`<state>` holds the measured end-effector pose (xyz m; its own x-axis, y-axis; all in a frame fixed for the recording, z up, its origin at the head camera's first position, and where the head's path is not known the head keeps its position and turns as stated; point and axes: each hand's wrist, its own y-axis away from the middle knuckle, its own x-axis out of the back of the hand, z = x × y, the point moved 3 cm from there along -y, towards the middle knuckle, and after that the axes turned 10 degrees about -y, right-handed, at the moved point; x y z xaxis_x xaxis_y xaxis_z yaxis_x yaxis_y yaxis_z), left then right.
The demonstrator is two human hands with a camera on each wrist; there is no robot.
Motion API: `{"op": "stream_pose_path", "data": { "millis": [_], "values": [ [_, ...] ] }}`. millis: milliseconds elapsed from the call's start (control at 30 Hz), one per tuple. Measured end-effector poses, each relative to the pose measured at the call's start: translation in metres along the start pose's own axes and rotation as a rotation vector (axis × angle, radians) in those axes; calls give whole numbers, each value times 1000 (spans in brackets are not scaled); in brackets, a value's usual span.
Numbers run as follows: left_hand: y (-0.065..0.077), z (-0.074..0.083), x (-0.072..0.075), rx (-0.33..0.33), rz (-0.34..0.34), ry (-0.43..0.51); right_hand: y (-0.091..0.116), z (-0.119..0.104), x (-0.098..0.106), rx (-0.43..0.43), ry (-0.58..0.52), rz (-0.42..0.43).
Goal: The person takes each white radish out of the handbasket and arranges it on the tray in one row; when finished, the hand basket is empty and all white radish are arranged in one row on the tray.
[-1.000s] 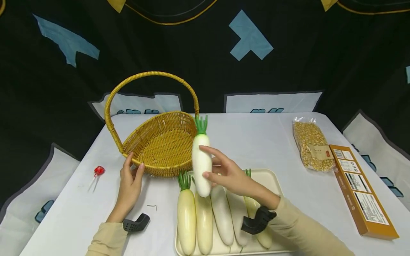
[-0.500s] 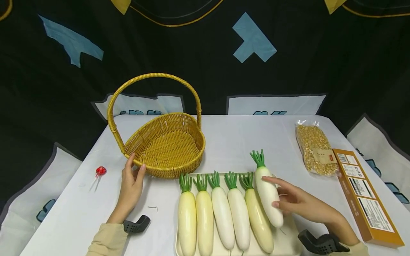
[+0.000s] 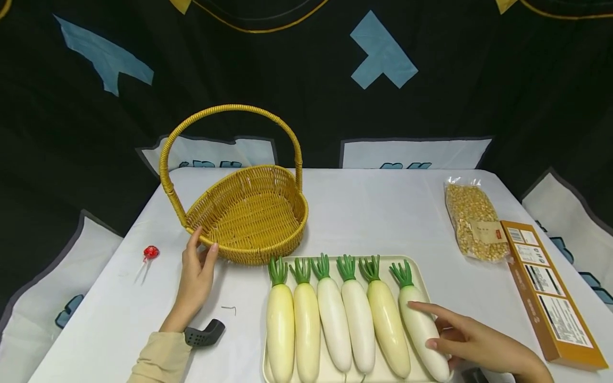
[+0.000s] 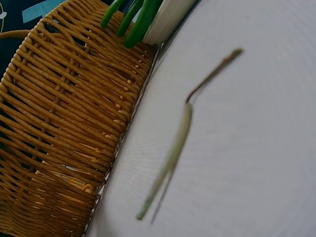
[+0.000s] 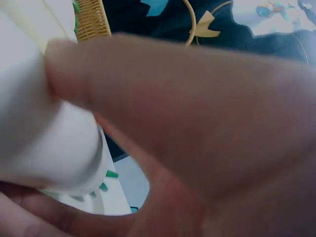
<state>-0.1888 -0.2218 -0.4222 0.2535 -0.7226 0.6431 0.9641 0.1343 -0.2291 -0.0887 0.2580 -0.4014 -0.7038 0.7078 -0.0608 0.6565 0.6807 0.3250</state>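
Note:
A white radish [image 3: 424,332] with green leaf stubs lies at the right end of a cream tray [image 3: 421,276], beside several more radishes [image 3: 355,324]. My right hand [image 3: 471,338] still grips it, thumb on one side and fingers on the other. In the right wrist view the thumb presses on the pale radish [image 5: 54,143], and the other fingers are partly hidden beneath it. My left hand [image 3: 195,276] touches the near left rim of a woven wicker basket [image 3: 261,255], its index finger and thumb spread. No part of the left hand shows in the left wrist view.
A red lollipop [image 3: 150,252] lies on the far left of the white table. A thin dry stem bit [image 3: 229,307] is between the left wrist and the tray. At right are a bag of corn kernels [image 3: 474,218] and an orange-brown box [image 3: 551,292].
My right hand has carried the white radish from beside the basket to the right and lowered it onto the tray's right end. The left hand has stayed at the basket rim.

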Motion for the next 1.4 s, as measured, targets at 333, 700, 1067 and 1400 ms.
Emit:
{"op": "stream_pose_path", "data": {
  "millis": [333, 700, 1067, 1400],
  "values": [
    [-1, -1, 0, 4, -6, -6, -7, -5, -3, 41, 231, 155],
    [-1, -1, 1, 15, -10, -5, -4, -5, -3, 32, 336, 199],
    [0, 1, 1, 16, -18, -1, 0, -7, 0, 53, 383, 242],
    [2, 4, 1, 60, 35, -29, 3, -17, 3, 26, 485, 411]
  ]
}}
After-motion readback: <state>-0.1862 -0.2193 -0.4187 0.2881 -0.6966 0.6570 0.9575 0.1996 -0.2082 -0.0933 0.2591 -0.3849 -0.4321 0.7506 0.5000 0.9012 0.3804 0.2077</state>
